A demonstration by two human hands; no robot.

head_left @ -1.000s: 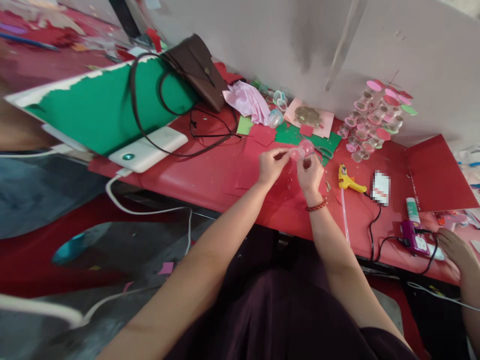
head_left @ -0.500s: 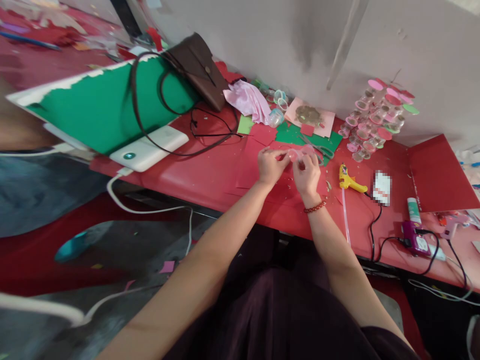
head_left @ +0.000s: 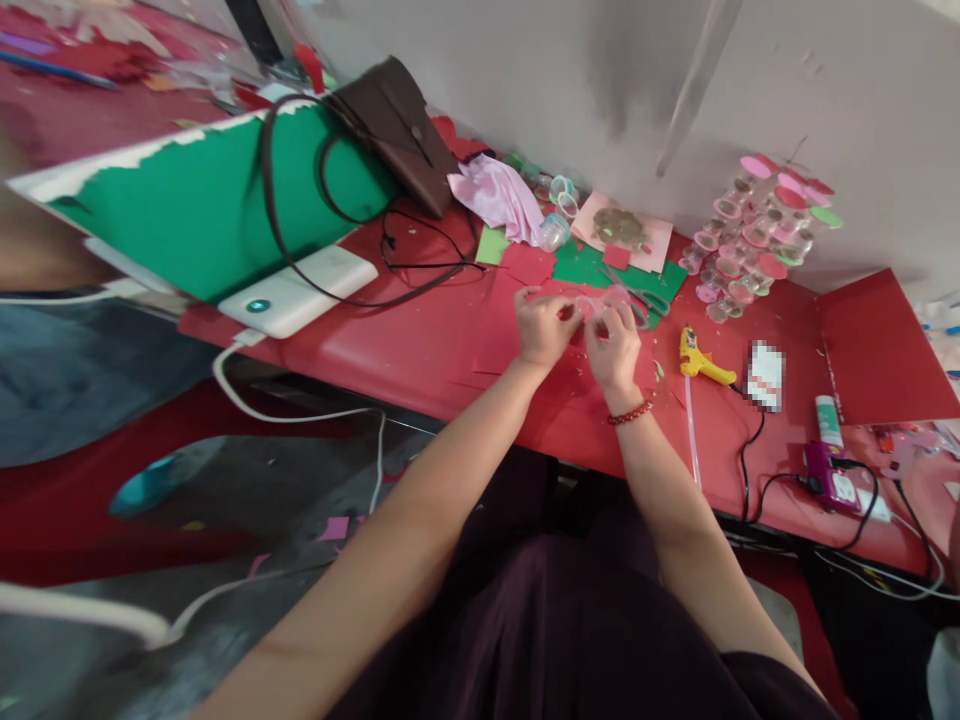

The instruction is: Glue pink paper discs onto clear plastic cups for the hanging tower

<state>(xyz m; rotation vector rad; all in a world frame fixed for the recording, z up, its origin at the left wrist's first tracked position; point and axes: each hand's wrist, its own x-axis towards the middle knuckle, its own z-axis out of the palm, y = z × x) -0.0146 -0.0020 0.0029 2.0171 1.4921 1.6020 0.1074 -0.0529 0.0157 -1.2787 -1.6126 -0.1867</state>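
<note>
Both my hands meet over the red table [head_left: 420, 350], fingers curled. My left hand [head_left: 544, 328] and my right hand [head_left: 615, 345] pinch a small clear plastic cup [head_left: 596, 303] with a pink piece on it, held low between them just above the red paper. A red bead bracelet [head_left: 628, 412] circles my right wrist. Scissors [head_left: 645, 300] lie just beyond my fingers on green paper [head_left: 577, 268].
A yellow glue gun [head_left: 697, 358] lies right of my hands, its cord running to a purple plug [head_left: 825, 478]. A stack of clear cups with pink lids [head_left: 754, 235] stands by the wall. A green board [head_left: 195, 205], brown bag [head_left: 394, 130], white power bank [head_left: 296, 290] and pink cloth [head_left: 499, 195] sit left.
My hands lowered the cup toward the table and closed in around it. Another person's hand at the right edge has withdrawn from view.
</note>
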